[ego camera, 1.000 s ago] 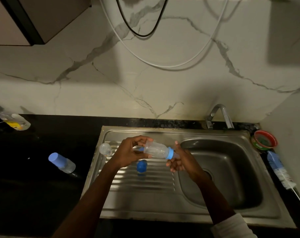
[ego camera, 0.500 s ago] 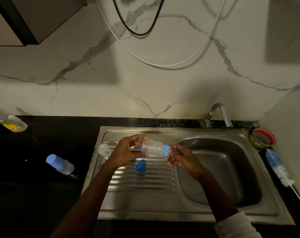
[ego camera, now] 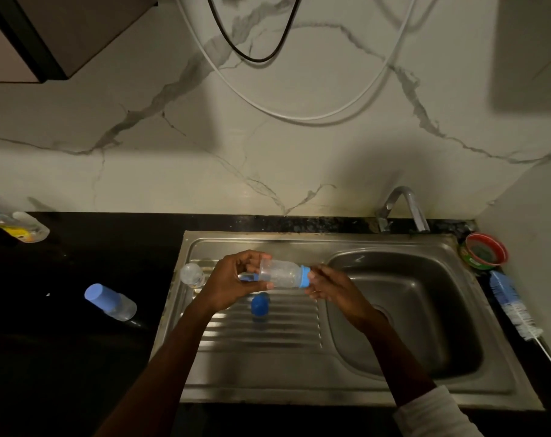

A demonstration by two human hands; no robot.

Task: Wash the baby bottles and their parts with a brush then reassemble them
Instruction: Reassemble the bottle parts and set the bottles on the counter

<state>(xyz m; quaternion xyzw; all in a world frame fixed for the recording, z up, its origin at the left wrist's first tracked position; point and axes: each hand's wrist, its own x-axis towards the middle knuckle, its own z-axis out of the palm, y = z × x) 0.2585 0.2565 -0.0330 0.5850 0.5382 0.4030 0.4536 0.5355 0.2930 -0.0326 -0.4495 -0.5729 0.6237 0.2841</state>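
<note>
I hold a clear baby bottle [ego camera: 280, 274] sideways over the drainboard. My left hand [ego camera: 233, 282] grips its base end, and my right hand [ego camera: 329, 287] pinches the blue collar [ego camera: 305, 276] at its neck end. Below them a blue cap [ego camera: 260, 305] rests on the ribbed drainboard [ego camera: 267, 335]. A clear dome-shaped part [ego camera: 191, 274] sits at the drainboard's far left. A second bottle with a blue cap [ego camera: 110, 301] lies on the black counter. The bottle brush [ego camera: 510, 302] lies on the counter right of the basin.
The steel sink basin [ego camera: 406, 313] sits to the right, with the tap [ego camera: 404, 208] behind it. A red-rimmed bowl [ego camera: 483, 250] stands at the back right corner. A clear pouch with yellow contents [ego camera: 17, 227] lies far left. Cables hang on the marble wall.
My right hand has shifted from under the bottle's neck to gripping the blue collar end. The bottle stays sideways in my left hand.
</note>
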